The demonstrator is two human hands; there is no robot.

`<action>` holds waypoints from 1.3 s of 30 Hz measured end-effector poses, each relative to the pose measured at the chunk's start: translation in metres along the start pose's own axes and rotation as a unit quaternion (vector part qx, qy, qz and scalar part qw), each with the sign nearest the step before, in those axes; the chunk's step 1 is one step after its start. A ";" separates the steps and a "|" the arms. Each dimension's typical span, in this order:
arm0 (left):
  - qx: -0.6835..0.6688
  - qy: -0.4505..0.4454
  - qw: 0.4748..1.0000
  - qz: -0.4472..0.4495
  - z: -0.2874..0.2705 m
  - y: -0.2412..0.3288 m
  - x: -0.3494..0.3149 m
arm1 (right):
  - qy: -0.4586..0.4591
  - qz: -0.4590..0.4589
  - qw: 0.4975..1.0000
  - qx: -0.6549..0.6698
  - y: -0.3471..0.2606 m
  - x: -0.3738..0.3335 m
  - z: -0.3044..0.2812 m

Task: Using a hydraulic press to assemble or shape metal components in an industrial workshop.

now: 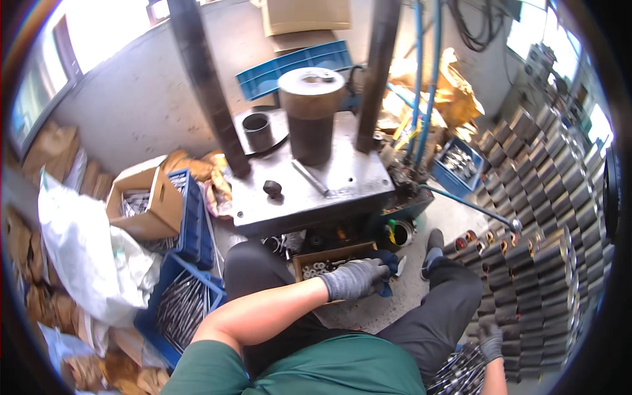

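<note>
My left hand, in a grey knit glove, is over a cardboard box of small metal rings. Its fingers are curled, and a dark blue cloth shows beside and under them; what they hold is hidden. Down at the right, my gloved right hand hangs by a heap of thin metal rods, close to stacked metal cylinders. Its fingers are too small and blurred to read. Ahead, a thick upright cylinder stands on a steel press table, with a loose pin lying before it.
Two dark columns rise from the table, which also bears a short open tube and a small dark knob. Blue crates of rods and a carton stand left. A blue bin of metal parts sits right.
</note>
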State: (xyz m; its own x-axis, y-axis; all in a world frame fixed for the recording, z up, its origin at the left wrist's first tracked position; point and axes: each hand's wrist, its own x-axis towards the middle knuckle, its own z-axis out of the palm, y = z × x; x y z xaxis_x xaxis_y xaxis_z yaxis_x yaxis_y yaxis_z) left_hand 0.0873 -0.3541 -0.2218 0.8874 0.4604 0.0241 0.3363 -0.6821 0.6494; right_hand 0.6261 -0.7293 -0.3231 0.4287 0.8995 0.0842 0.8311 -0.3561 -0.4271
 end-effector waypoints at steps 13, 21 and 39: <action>-0.020 0.300 0.951 -0.071 -0.096 -0.017 -0.013 | -0.321 -0.443 0.837 -0.003 -0.485 0.197 0.068; -0.261 0.342 0.898 -0.089 -0.105 -0.007 -0.007 | -0.533 -0.358 0.760 -0.100 -0.487 0.179 0.277; -0.545 0.361 0.746 -0.129 -0.076 0.017 0.008 | -0.611 -0.408 0.677 -0.029 -0.655 0.147 0.280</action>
State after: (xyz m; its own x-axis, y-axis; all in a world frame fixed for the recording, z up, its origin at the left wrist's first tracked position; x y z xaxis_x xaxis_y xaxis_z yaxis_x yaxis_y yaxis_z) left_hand 0.0759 -0.3189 -0.1535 0.3051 0.9504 -0.0609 -0.3381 0.1678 0.9260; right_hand 0.0457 -0.2936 -0.2829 -0.7668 0.3270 -0.5523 0.6417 0.4088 -0.6489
